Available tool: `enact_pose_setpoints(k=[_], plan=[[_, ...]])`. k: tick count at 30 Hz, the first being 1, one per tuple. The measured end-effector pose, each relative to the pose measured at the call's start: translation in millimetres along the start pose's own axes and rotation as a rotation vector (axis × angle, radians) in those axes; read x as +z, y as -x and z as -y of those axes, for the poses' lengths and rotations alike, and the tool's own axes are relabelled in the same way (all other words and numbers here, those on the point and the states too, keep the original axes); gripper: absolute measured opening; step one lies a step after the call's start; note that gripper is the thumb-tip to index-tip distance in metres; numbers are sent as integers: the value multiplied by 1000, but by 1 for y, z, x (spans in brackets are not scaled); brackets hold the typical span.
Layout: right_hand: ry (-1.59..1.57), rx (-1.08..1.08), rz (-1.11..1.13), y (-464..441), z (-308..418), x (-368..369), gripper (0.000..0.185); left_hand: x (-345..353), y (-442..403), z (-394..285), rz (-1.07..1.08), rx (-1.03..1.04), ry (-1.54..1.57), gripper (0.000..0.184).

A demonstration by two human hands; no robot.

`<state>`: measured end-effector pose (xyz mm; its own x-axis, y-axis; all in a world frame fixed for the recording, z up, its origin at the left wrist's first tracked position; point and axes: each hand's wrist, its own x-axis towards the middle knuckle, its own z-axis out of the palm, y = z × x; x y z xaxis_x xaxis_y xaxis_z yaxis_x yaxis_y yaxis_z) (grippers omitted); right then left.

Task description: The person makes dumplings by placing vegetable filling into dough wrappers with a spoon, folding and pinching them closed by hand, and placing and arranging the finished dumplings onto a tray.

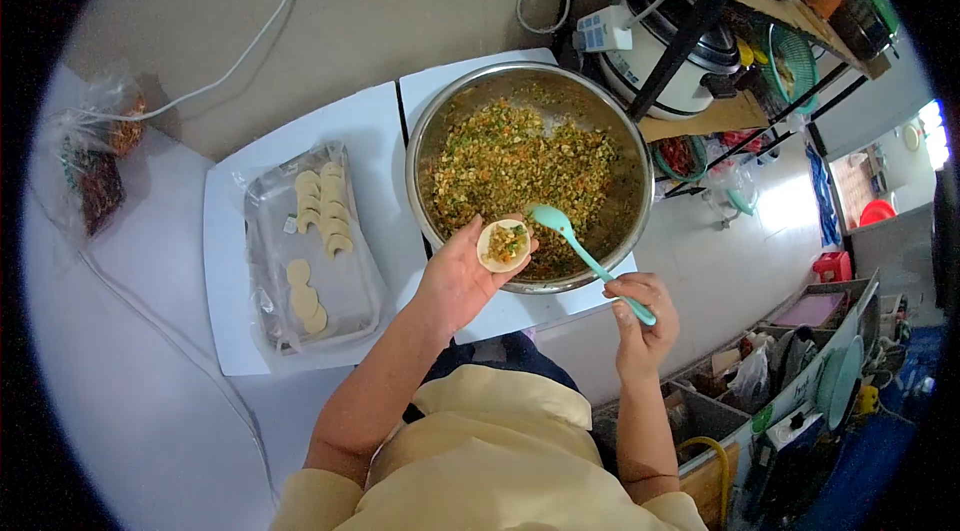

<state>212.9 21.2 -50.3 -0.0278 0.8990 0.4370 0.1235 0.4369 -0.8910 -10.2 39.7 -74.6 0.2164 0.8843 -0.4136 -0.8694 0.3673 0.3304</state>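
Note:
My left hand [465, 276] holds a round dough wrapper [503, 246] at the near left rim of a large steel bowl [640, 186]. A small heap of chopped filling lies on the wrapper. My right hand [642, 321] grips the handle of a mint-green spoon [585, 256], whose head is over the filling [520, 161] in the bowl. To the left, a plastic-lined tray [275, 286] bears several folded dumplings [322, 206] in two rows and several flat wrappers [304, 299] nearer to me.
A rice cooker [650, 71] and a power strip [603, 31] are by a black-framed shelf at the upper right. A plastic bag [95, 166] lies far left. Grey bins [700, 411] stand lower right. A white cable [225, 66] runs along the wall.

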Motion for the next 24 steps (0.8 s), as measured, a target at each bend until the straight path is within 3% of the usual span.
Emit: enact_pose_setpoints(k=[2, 9, 12, 15, 18, 24], plan=[[184, -101, 91, -3, 5, -5, 14, 2, 1, 1, -19, -2, -4, 46], [203, -54, 119, 1, 3, -6, 12, -9, 0, 1, -7, -32, -116, 45], [188, -99, 181, 0, 3, -7, 12, -7, 0, 2, -100, -3, -79, 44], [221, -88, 233, -3, 2, -10, 12, -6, 0, 0, -122, -17, -96, 43], [224, -37, 131, -5, 1, -12, 12, -11, -1, -3, -56, -53, -93, 42], [392, 88, 253, -11, -8, 4, 13, -12, -3, -3, -11, -40, -87, 43]])
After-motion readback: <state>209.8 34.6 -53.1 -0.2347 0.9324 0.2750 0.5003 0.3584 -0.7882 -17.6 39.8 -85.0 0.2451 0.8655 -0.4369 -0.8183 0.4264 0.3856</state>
